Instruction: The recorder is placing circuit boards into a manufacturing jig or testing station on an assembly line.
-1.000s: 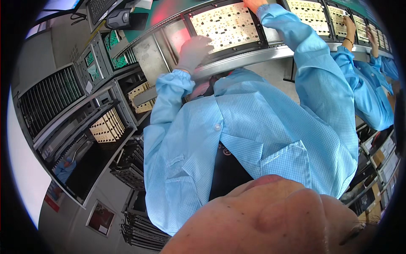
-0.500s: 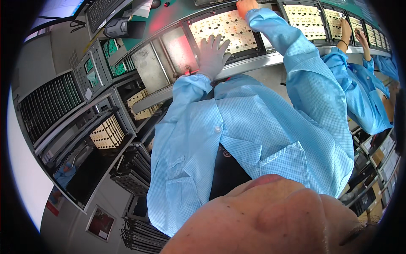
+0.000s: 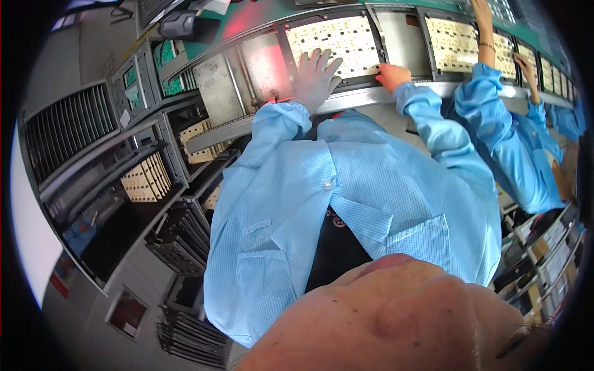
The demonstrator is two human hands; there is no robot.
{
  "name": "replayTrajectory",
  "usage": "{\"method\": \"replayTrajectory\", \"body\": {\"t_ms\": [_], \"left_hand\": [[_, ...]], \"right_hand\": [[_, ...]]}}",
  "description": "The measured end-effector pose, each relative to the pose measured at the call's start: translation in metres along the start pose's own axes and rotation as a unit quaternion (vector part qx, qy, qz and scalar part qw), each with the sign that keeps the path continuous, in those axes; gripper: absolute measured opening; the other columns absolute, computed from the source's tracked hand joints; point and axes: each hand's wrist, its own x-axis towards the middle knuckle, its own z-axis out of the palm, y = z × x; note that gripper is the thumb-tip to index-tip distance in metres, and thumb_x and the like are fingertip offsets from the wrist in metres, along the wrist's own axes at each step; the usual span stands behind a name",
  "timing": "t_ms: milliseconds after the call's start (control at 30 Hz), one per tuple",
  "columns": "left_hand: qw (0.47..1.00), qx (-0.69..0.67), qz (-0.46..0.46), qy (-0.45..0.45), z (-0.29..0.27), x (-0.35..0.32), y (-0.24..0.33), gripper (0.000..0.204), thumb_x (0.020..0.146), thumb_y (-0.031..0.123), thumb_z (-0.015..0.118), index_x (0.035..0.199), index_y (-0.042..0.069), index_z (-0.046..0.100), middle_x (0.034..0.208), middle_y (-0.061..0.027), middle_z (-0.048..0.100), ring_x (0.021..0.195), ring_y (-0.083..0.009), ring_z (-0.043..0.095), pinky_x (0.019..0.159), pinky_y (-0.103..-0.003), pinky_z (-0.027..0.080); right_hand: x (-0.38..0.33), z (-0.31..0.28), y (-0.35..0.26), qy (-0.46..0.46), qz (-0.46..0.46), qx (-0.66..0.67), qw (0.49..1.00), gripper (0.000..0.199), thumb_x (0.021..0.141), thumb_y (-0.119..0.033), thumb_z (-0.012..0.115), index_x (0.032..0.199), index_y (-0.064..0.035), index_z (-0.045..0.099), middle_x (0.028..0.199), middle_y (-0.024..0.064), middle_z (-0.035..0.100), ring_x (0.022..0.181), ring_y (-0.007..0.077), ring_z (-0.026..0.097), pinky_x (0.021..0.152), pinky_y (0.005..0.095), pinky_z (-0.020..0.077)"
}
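A cream circuit board panel (image 3: 340,43) dotted with small dark parts lies in a black carrier frame (image 3: 365,78) on the metal conveyor rail. My left hand (image 3: 317,79), in a grey glove, rests with spread fingers over the panel's near left corner. At the frame's near right corner is my bare right hand (image 3: 395,76), its fingers curled together against the edge. Whatever may be between those fingertips is hidden.
Bare metal plates (image 3: 216,89) line the conveyor left of the panel. A co-worker's hand (image 3: 482,15) reaches over another framed panel (image 3: 455,44) at right. Slotted racks (image 3: 71,145) stand at left, and a dark grey device (image 3: 179,25) sits on the green mat.
My right hand has come down from the frame's far right corner to its near right corner. The left hand stays on the panel. A co-worker's arm now reaches farther across the line.
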Motion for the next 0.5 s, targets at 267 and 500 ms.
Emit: {"method": "replayTrajectory", "body": {"t_ms": [267, 500], "left_hand": [[0.984, -0.096, -0.036, 0.148, -0.013, -0.01, 0.007, 0.042, 0.078, 0.032, 0.06, 0.112, 0.008, 0.059, 0.117, -0.0094, 0.056, 0.118, -0.0276, 0.046, 0.097, -0.045, 0.035], [0.919, -0.24, -0.283, 0.133, -0.046, -0.182, 0.004, 0.035, 0.086, 0.038, 0.051, 0.098, 0.008, 0.064, 0.113, -0.0147, 0.059, 0.109, -0.0338, 0.052, 0.094, -0.046, 0.04]], "right_hand": [[-0.005, -0.055, -0.065, 0.139, -0.17, 0.015, 0.975, 0.027, 0.087, -0.034, 0.059, 0.099, -0.0099, 0.059, 0.098, 0.0116, 0.063, 0.086, 0.0308, 0.061, 0.07, 0.0441, 0.0481], [0.035, 0.005, -0.163, 0.15, -0.467, -0.131, 0.862, 0.035, 0.093, -0.037, 0.047, 0.115, -0.0138, 0.061, 0.132, 0.0058, 0.051, 0.129, 0.0227, 0.039, 0.11, 0.0529, 0.0173]]}}
